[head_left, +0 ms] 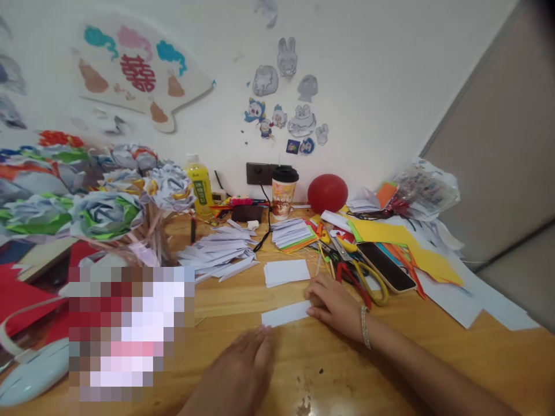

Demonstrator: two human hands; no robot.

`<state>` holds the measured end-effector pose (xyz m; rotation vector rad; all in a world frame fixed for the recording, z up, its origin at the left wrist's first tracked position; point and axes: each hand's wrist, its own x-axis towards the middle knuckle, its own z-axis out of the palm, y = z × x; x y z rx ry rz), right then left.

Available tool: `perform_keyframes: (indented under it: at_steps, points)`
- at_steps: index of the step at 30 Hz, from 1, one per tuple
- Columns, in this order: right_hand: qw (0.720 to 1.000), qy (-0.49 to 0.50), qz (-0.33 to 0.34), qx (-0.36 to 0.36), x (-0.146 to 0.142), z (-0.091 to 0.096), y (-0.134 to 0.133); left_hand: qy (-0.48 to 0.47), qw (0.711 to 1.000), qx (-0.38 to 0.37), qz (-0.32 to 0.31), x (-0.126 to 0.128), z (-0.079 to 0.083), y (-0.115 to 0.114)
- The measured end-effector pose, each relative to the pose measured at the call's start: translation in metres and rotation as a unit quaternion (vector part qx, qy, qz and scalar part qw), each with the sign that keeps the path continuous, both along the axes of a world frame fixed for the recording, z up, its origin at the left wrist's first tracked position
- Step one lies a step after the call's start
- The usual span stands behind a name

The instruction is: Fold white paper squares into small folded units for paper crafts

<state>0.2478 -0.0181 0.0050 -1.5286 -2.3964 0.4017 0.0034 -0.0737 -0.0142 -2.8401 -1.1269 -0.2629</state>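
Scissors [352, 281] and a phone [385, 266] lie near the right hand [332, 303].

1 head-worn camera, facing forward and down, near tabletop [312, 353].

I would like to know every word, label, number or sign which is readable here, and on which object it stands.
"囍", in red: fan-shaped cutout on the wall.
"冰": label of the yellow drink bottle; its other characters are too blurred to read surely.
Paper cup: lettering, too blurred.
Plastic bag: print, too blurred.
Nearest white paper strip: no text visible.
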Motion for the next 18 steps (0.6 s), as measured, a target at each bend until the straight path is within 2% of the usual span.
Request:
perform_keyframes:
  at_steps: [3,5,7,8,10,13,18]
  points:
    - [1.000,0.019,-0.010,0.004,0.000,-0.001,-0.001,0.054,0.997,0.017,0.055,-0.004,0.014,0.006]
    - [0.999,0.032,-0.021,0.011,-0.002,-0.002,-0.001,0.078,0.992,0.022,0.097,0.003,0.026,0.014]
    - [0.998,0.042,-0.039,0.020,-0.008,-0.005,-0.002,0.062,0.991,0.052,0.107,0.017,0.036,0.024]
    - [0.997,0.047,-0.048,0.025,-0.013,-0.007,-0.003,0.049,0.992,0.068,0.092,0.024,0.038,0.028]
    - [0.996,0.063,-0.058,0.033,-0.023,-0.010,-0.005,0.018,0.995,0.080,0.059,0.038,0.036,0.037]
    - [0.993,0.106,-0.030,0.041,-0.034,-0.012,-0.007,0.007,0.995,0.093,0.019,0.049,0.021,0.046]
    - [0.976,0.191,0.102,0.032,-0.029,-0.004,-0.004,-0.039,0.985,0.160,-0.059,0.035,0.003,0.049]
